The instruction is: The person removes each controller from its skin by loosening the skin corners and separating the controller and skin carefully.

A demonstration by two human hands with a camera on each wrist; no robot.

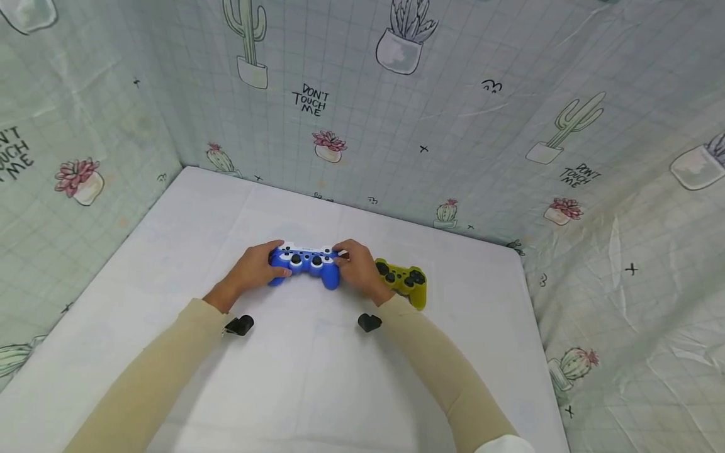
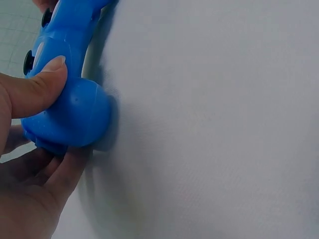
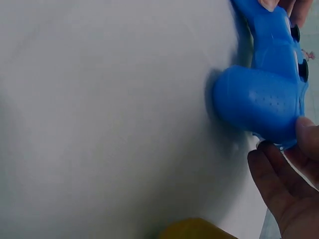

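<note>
Blue controller (image 1: 304, 261): on white counter (image 1: 317, 377), mid-surface, gripped at both ends. Left hand (image 1: 253, 269): fingers curled round its left grip, thumb on top. Right hand (image 1: 357, 269): fingers closed round its right grip. Yellow controller (image 1: 404, 281): just right of blue controller, behind right hand.

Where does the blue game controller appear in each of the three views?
Head: blue controller at centre, held by left hand and right hand.
Left wrist: upper left, under the thumb.
Right wrist: upper right.
Shared landmark: the white tabletop.
</note>
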